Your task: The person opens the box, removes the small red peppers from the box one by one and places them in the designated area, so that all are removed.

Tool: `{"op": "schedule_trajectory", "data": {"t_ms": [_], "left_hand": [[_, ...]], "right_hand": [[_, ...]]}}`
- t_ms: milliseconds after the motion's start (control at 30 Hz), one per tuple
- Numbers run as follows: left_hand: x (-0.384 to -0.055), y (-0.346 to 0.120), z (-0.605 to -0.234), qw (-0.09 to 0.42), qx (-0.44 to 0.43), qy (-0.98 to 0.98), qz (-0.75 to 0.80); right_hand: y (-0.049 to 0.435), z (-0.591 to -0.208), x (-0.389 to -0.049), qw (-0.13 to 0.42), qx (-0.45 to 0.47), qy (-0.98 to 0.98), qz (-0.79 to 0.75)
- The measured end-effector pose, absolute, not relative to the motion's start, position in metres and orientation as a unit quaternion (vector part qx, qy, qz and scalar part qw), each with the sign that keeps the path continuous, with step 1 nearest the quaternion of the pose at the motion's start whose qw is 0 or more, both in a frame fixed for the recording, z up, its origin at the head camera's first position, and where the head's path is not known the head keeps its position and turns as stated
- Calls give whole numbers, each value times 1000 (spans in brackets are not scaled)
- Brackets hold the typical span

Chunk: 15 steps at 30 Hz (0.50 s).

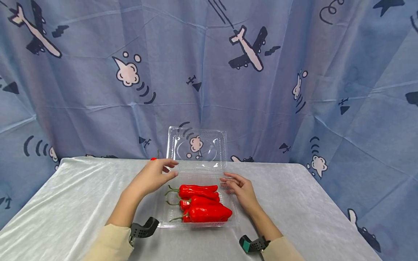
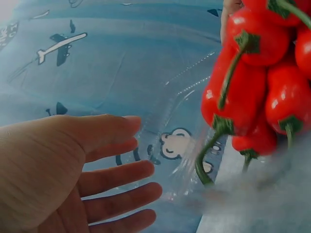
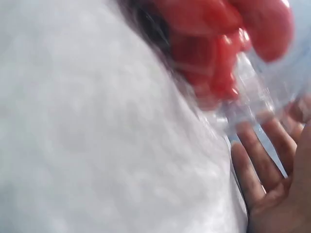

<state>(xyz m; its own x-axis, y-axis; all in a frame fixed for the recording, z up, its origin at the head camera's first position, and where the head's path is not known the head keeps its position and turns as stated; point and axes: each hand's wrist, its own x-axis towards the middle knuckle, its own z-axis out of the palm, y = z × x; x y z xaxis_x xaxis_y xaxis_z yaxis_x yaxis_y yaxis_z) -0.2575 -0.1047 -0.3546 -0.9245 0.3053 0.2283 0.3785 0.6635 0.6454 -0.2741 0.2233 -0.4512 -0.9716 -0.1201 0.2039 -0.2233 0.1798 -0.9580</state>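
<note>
Several red peppers (image 1: 209, 212) with green stems lie heaped in a clear plastic clamshell box (image 1: 196, 225) in the head view. Its transparent lid (image 1: 222, 148) stands raised at the back, against the curtain. By the box's back left corner is my left hand (image 1: 151, 177), its fingers loosely extended. The left wrist view shows nothing between that hand's thumb and fingers, with the peppers (image 2: 238, 92) off to the right. At the box's right side, my right hand (image 1: 242, 189) has its relaxed fingers right at the clear wall. The right wrist view shows those fingers (image 3: 262, 153) spread beside the plastic.
Behind my left hand, part of another red item with a stem (image 1: 155, 158) shows near the table's back edge. A pale cloth (image 1: 294, 210) covers the table. A blue curtain (image 1: 209, 72) with airplane prints hangs close behind. Each wrist wears a black strap (image 1: 143, 229).
</note>
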Motion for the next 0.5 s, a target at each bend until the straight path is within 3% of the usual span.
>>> {"op": "schedule_trajectory", "data": {"t_ms": [200,500], "left_hand": [[-256,-99,-357,29,-201,-909,-364],[-253,-88,-360,-4,-248,-896,-369]], "right_hand": [[218,-453,-273,106,60,-774,621],[219,-452,-275,132,33,-756,640]]}}
